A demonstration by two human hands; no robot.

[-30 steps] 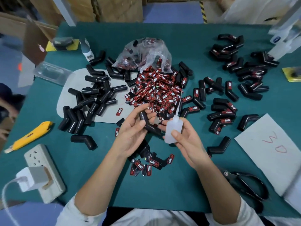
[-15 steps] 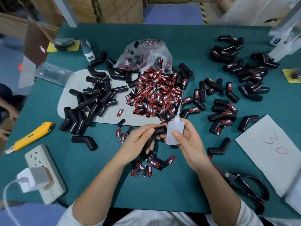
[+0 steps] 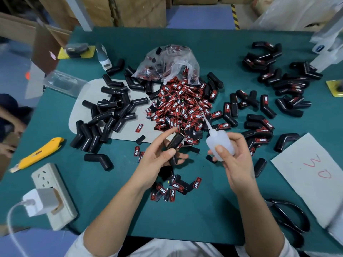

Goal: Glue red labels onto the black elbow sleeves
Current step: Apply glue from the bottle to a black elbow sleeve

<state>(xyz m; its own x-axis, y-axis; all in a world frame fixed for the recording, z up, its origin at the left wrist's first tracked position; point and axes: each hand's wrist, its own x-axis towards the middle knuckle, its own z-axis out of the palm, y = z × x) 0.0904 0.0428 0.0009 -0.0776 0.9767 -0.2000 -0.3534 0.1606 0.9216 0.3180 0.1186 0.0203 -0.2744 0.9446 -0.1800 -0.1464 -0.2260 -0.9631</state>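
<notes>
The left hand (image 3: 157,158) holds one black elbow sleeve (image 3: 174,143) above the green surface (image 3: 118,204), thumb pressed on its near side and remaining fingers curled beneath it, index finger extended toward the label pile. The right hand (image 3: 235,158) grips a translucent glue bottle (image 3: 220,143), thumb on its front face and fingers wrapped behind; the thin nozzle tilts up and to the left over the heap of red labels (image 3: 181,106) at centre. A clear plastic bag (image 3: 167,62) lies at the far edge of that heap. Unlabelled black sleeves (image 3: 109,115) are piled to the left on a pale mat (image 3: 81,115); labelled sleeves (image 3: 278,84) are spread to the right. A few loose labels (image 3: 174,190) lie near the wrists. A yellow utility knife (image 3: 37,154) and a power strip (image 3: 53,195) sit at left, black scissors (image 3: 289,217) and a white sheet (image 3: 313,173) marked in red at right
</notes>
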